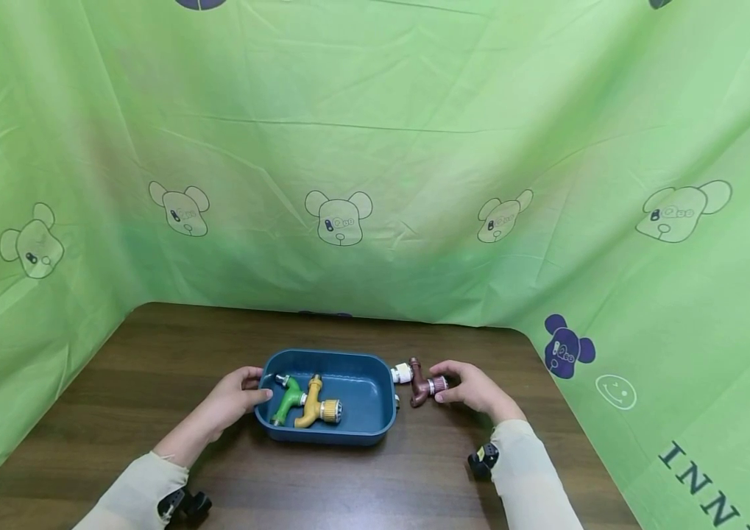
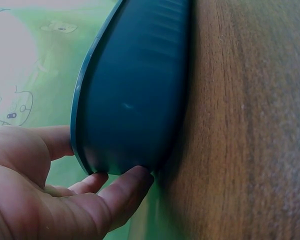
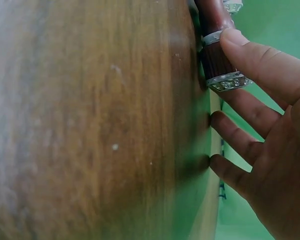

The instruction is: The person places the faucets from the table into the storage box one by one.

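Head view: left hand grips left end of dark blue plastic tray on wooden tabletop; right hand pinches brown plastic faucet lying just right of tray; green faucet, yellow faucet inside.

Two taps in the tray, a third tap just right.

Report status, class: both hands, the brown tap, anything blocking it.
Left hand holds blue tray by its rim. Right hand pinches brown tap on the table, beside the tray. Green tap and yellow tap already inside; room remains.
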### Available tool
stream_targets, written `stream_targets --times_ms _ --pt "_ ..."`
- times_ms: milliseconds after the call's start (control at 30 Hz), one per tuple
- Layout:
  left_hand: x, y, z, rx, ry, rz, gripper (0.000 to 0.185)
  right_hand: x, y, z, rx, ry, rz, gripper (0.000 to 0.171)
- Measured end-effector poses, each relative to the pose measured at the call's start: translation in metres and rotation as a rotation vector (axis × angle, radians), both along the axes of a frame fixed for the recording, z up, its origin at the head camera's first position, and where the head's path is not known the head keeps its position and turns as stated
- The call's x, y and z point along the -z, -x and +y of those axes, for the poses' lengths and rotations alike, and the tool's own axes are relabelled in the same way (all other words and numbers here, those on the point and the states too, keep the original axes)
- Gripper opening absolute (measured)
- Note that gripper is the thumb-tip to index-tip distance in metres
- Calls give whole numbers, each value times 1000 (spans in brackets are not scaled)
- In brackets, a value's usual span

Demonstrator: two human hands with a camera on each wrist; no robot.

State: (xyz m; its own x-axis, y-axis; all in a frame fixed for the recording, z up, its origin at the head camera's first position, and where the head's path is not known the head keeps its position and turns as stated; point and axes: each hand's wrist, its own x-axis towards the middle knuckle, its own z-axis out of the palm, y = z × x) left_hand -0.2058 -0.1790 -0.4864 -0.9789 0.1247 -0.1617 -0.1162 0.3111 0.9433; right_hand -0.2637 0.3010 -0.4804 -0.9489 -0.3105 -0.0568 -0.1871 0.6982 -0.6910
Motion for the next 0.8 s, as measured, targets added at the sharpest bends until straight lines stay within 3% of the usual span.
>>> stream_targets --times_ms 800 --pt "1 0 0 -11 15 -7 54 4 1 -2 32 -34 22 41"
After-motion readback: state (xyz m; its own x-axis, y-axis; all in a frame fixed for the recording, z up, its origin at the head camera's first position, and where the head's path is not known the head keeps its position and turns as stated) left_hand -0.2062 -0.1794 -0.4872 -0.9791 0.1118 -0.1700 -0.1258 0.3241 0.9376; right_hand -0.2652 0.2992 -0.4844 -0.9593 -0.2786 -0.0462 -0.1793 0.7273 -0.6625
